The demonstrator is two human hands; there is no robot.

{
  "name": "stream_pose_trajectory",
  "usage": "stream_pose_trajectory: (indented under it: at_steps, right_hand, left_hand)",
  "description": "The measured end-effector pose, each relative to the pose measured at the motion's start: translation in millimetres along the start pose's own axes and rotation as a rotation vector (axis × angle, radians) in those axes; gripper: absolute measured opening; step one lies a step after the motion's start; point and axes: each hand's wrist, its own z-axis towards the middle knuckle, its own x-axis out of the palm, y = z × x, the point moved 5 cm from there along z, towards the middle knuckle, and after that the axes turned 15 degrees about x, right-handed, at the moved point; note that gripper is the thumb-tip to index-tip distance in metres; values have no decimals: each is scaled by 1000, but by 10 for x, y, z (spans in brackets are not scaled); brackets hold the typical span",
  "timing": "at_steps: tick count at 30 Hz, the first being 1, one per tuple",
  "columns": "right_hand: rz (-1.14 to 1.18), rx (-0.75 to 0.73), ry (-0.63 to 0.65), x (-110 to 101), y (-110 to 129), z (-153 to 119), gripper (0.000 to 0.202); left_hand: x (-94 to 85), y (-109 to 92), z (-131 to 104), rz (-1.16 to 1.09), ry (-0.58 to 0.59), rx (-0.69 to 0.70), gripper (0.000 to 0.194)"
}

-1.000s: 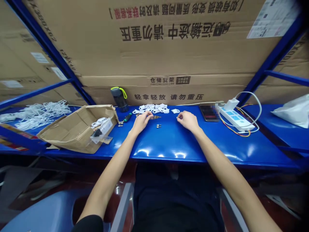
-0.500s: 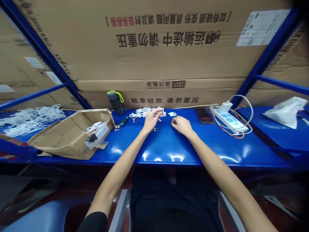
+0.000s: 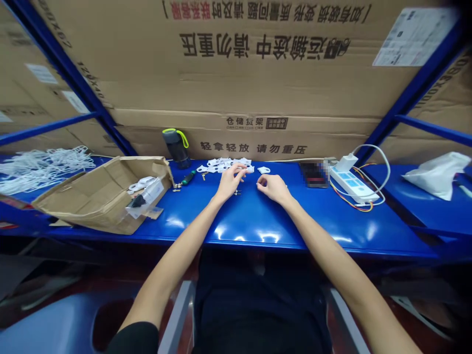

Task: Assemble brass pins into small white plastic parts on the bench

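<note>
White plastic pieces (image 3: 230, 164) lie in a cluster at the back middle of the blue table (image 3: 250, 216). My left hand (image 3: 231, 181) is just in front of them, fingers apart, with nothing visible in it. Small brass-coloured parts (image 3: 238, 192) lie beside its fingers. To the right, my right hand (image 3: 272, 186) has its fingers curled together; whatever they hold, if anything, is too small to name. One separate white piece (image 3: 263, 170) rests just behind that hand.
At left stand an open cardboard box (image 3: 106, 196), white cords (image 3: 47, 169), a bottle (image 3: 177, 149) and a green-handled tool (image 3: 189, 177). At right lie a phone (image 3: 314, 174), a power strip (image 3: 354, 186) and a white bag (image 3: 437, 174).
The camera view has shifted slightly. My right hand has moved a little to the left, towards my left hand, which stays near the white pieces.
</note>
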Motion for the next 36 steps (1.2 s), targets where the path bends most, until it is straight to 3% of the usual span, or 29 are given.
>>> stream_pose_trajectory:
  at_steps: [9, 15, 21, 26, 36]
  right_hand:
    - [216, 9, 43, 17, 1, 5, 15]
    - [219, -36, -30, -12, 19, 5, 24]
    - [580, -49, 11, -32, 38, 0, 20]
    - [828, -42, 64, 6, 26, 18, 32]
    - [1038, -6, 37, 32, -10, 40, 39]
  left_hand:
    - [18, -38, -26, -1, 41, 1, 27]
    - [44, -47, -20, -18, 65, 14, 32]
    - [65, -61, 0, -60, 62, 59, 35]
    - [40, 22, -7, -101, 33, -4, 35]
    - [87, -40, -18, -215, 48, -4, 44]
